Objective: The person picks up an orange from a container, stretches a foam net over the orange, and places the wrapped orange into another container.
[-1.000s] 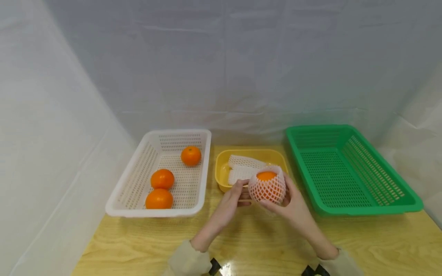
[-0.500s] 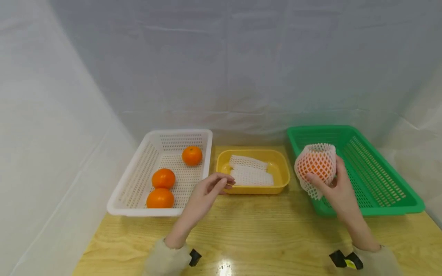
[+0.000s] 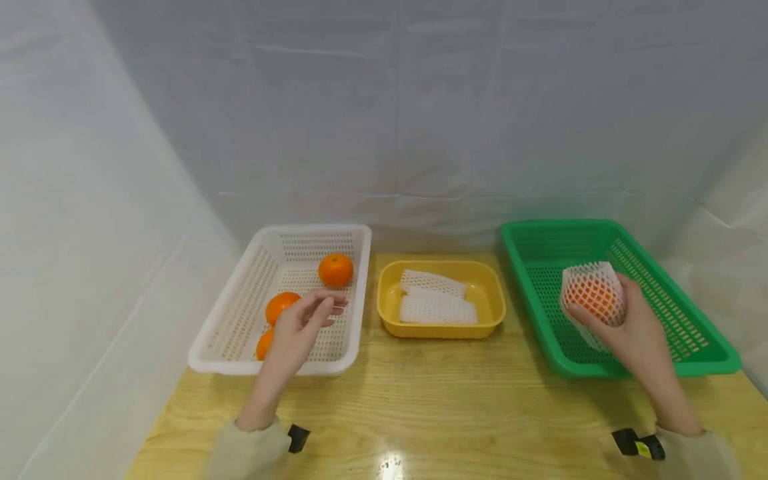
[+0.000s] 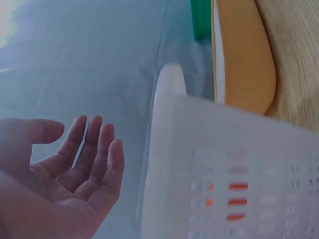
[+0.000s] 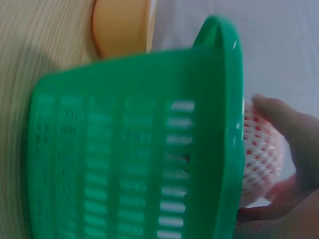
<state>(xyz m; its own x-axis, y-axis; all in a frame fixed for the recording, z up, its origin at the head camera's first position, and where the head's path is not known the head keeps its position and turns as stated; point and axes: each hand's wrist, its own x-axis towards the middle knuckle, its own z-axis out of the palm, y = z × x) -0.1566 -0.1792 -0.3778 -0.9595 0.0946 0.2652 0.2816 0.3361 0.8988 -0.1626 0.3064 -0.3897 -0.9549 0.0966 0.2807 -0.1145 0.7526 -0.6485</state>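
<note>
My right hand [image 3: 636,330] grips an orange [image 3: 594,297] wrapped in a white foam net sleeve [image 3: 589,272], over the green basket [image 3: 543,333]. In the right wrist view the green basket's wall hides part of the netted fruit [image 5: 261,154]. My left hand [image 3: 300,327] hangs over the white basket [image 3: 210,320], holding nothing, its fingers loosely bent. Bare oranges lie in that basket: one orange [image 3: 336,270] at the back right, another orange [image 3: 281,305] at the left, and a third orange [image 3: 264,345] partly hidden by my left hand.
Between the baskets stands a shallow yellow tray [image 3: 441,331] with flat foam net sleeves [image 3: 438,309] in it. Everything rests on a wooden table [image 3: 444,400]. White sheeting [image 3: 384,133] hangs behind and at the sides.
My hands have parted. The right carried the netted orange rightward from the middle to over the green basket; the left let go of it and moved left to over the white basket.
</note>
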